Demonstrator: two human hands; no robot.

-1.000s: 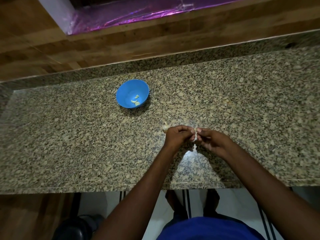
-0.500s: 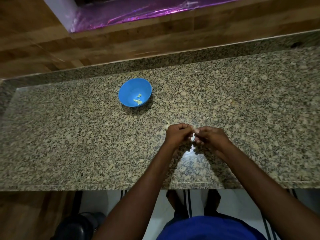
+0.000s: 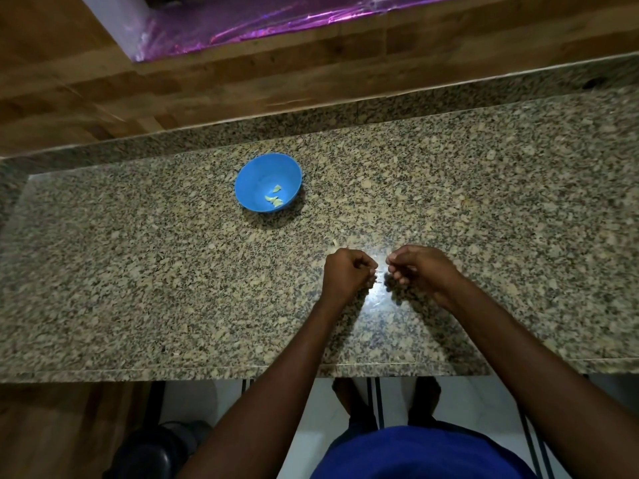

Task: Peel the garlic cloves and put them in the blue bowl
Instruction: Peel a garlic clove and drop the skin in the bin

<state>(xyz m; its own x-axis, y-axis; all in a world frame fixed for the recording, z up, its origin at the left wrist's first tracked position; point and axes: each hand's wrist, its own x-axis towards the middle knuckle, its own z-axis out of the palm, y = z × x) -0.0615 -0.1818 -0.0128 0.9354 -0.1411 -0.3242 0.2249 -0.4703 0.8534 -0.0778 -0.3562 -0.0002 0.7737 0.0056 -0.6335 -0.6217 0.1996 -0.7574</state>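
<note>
hands parted | left hand [image 3: 347, 273], right hand [image 3: 420, 269] curled, contents unclear | garlic clove [image 3: 334, 243] beyond left hand

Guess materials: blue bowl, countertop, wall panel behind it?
Blue bowl: likely plastic, with uniform saturated colour, a thin rim and a soft sheen. Countertop: polished granite or a lookalike, speckled tan-black grain with glare near the hands. Wall panel: wood or wood-look laminate, brown plank grain with seams; can't tell which.
</note>
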